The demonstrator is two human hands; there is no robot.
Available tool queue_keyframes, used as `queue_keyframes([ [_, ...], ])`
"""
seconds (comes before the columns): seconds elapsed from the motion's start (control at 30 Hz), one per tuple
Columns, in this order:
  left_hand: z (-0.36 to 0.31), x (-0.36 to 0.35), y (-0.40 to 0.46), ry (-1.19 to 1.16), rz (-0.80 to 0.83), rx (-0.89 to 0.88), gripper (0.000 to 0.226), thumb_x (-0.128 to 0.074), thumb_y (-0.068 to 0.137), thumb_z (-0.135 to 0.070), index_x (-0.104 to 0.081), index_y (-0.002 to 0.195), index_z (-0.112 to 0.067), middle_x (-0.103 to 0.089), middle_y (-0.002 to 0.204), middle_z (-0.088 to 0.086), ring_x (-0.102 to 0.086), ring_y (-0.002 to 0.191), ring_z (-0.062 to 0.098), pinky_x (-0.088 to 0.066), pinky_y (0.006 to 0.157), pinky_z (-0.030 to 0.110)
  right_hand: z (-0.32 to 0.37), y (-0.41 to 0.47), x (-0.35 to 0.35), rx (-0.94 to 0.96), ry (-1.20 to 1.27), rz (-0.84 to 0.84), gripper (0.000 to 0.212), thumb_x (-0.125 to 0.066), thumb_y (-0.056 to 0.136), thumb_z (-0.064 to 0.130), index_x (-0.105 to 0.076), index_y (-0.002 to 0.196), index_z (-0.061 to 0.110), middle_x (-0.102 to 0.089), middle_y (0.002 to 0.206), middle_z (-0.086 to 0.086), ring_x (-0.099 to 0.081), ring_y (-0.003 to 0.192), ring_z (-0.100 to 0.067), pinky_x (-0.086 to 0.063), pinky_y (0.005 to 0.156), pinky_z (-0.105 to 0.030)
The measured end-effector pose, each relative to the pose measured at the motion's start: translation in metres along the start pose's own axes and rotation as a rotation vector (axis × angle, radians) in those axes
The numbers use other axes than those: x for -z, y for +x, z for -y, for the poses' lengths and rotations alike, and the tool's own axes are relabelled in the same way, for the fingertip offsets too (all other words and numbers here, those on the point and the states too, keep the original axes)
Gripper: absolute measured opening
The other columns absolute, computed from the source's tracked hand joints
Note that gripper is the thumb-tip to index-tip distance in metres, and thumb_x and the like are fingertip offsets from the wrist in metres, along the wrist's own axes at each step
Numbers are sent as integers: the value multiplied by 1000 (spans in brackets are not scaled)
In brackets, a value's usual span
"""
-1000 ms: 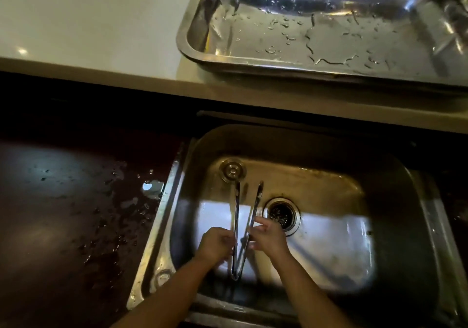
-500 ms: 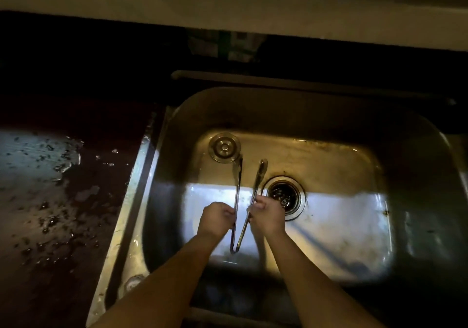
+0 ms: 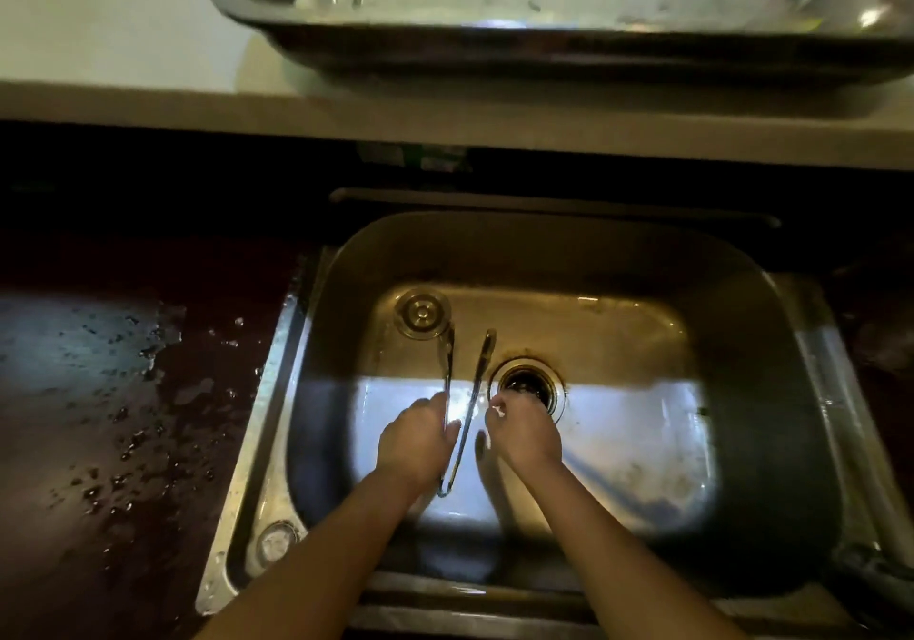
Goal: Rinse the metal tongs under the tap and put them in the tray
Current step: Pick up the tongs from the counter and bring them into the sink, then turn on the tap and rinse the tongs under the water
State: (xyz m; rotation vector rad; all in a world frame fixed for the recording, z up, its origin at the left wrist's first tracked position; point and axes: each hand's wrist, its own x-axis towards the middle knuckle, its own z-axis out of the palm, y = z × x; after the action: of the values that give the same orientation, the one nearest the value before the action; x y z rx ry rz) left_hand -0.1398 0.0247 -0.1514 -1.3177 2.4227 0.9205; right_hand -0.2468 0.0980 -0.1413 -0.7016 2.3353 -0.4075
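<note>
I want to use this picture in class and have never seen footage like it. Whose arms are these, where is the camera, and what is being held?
The camera sits on a person's head, looking down, so the two bare arms are that person's own. Below is a steel sink with a drain. The left hand grips the metal tongs, their tips pointing away; the right hand sits beside them, contact unclear. No running water is visible. On the pale counter beyond stands a wet metal tray. The dark worktop on the left is splashed.
</note>
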Motion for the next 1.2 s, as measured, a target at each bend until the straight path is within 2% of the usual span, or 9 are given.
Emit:
queue_keyframes([
  [0.13, -30, 20, -34, 307, -12, -188, 40, -42, 93, -36, -49, 128, -19, -60, 128, 7, -60, 111, 24, -46, 96, 35, -7, -36, 38, 105, -198, -34, 29, -49, 90, 27, -63, 113, 17, -63, 122, -8, -57, 110, -25, -49, 92, -36],
  [0.23, -47, 30, -60, 384, -69, -246, 40, -38, 94, -39, -53, 125, -19, -61, 127, 5, -60, 110, 22, -45, 97, 35, -17, -68, 65, 155, -298, -93, 32, -46, 90, 30, -61, 116, 19, -58, 127, -7, -51, 116, -25, -40, 98, -37],
  [0.4, -76, 32, -94, 292, -199, -316, 33, -41, 91, -34, -60, 110, -15, -67, 112, 8, -64, 98, 26, -46, 86, 35, -45, -115, 96, 175, -369, -219, 35, -45, 89, 33, -57, 120, 20, -54, 129, -6, -45, 120, -24, -31, 102, -40],
  [0.5, -97, 19, -105, 141, -285, -391, 32, -46, 89, -30, -60, 113, -14, -66, 114, 10, -62, 101, 28, -45, 88, 38, -64, -136, 108, 140, -376, -275, 37, -46, 89, 34, -55, 122, 20, -53, 132, -6, -44, 121, -25, -30, 103, -42],
  [0.57, -111, 3, -108, 76, -337, -445, 35, -47, 89, -28, -56, 120, -14, -61, 123, 9, -55, 113, 26, -39, 98, 41, -76, -146, 113, 122, -340, -337, 38, -47, 89, 32, -53, 125, 18, -48, 138, -7, -41, 126, -26, -27, 106, -43],
  [0.67, -124, -29, -115, 104, -294, -455, 45, -45, 90, -31, -43, 134, -20, -40, 147, 7, -28, 139, 24, -18, 115, 50, -96, -165, 118, 88, -282, -408, 47, -50, 89, 29, -43, 133, 16, -33, 150, -11, -28, 137, -27, -22, 112, -44],
  [0.77, -123, -61, -125, 180, -220, -485, 52, -39, 93, -38, -28, 142, -25, -20, 157, 5, -8, 146, 22, -2, 115, 55, -116, -181, 117, 38, -283, -452, 59, -51, 89, 27, -29, 142, 17, -12, 157, -15, -8, 145, -29, -16, 116, -45],
  [0.9, -117, -76, -129, 230, -206, -487, 57, -36, 93, -42, -20, 145, -27, -13, 158, 6, -4, 147, 23, 2, 113, 59, -131, -194, 115, -39, -249, -506, 69, -54, 88, 24, -18, 146, 17, 8, 157, -20, 10, 145, -33, -11, 117, -45],
  [1.2, -117, -74, -127, 228, -218, -450, 59, -35, 93, -42, -12, 146, -29, -7, 159, 5, 0, 147, 22, 5, 113, 59, -140, -187, 111, -65, -226, -522, 73, -50, 89, 21, -7, 147, 8, 14, 155, -24, 28, 136, -29, -10, 117, -40],
])
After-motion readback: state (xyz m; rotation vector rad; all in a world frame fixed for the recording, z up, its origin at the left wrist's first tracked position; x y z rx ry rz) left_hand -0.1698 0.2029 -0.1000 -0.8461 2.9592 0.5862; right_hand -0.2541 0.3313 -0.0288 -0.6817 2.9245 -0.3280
